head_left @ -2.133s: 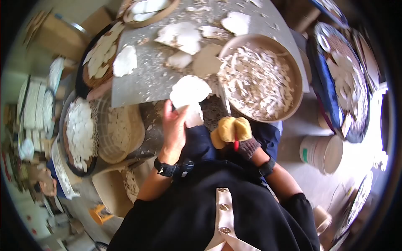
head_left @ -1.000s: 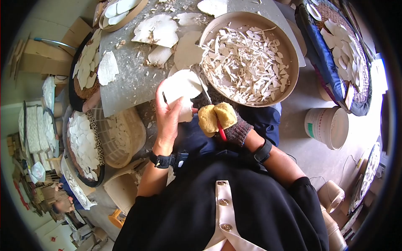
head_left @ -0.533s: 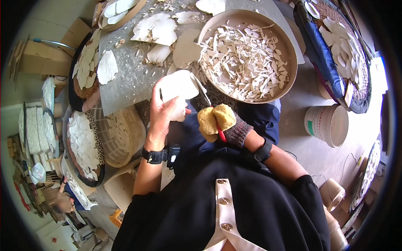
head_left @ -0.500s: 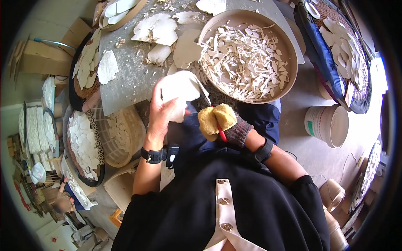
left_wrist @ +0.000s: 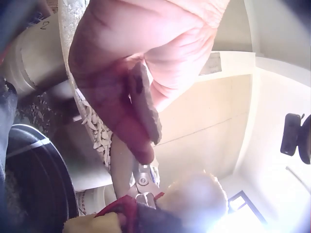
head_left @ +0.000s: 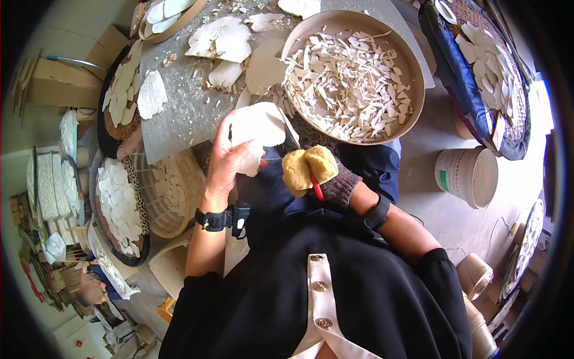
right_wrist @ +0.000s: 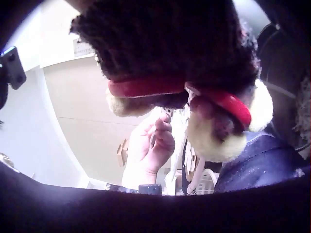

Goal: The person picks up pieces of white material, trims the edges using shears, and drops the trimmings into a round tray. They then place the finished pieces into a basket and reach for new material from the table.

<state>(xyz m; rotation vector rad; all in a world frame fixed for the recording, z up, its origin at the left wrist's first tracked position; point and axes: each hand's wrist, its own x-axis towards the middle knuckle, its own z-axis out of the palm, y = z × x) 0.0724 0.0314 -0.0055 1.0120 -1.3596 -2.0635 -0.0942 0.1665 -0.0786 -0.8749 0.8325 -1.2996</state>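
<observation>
A thin, flat white slice (head_left: pixel 260 125) with an uneven edge is pinched between the thumb and fingers of my bare left hand (head_left: pixel 227 163). In the left wrist view the slice (left_wrist: pixel 146 104) shows edge-on under the palm. My right hand (head_left: pixel 326 175), in a dark knitted glove with yellow padding, grips red-handled shears (head_left: pixel 316 188). The metal blade lies right along the slice's right edge. Their pivot (left_wrist: pixel 143 181) shows in the left wrist view, close below a left fingertip. In the right wrist view the red handles (right_wrist: pixel 146 88) lie across the glove.
A round tray (head_left: pixel 403 54) of cut white strips sits on the grey metal table (head_left: pixel 179 128), among larger white slices (head_left: pixel 221 39). A plastic basket (head_left: pixel 191 191) and a round tray of slices stand left. A white bucket (head_left: pixel 466 176) stands on the floor to the right.
The head view has shifted, bringing the table and strip tray higher up in the frame. The left hand has turned the slice and moved left; the shears have come up against its right edge.
</observation>
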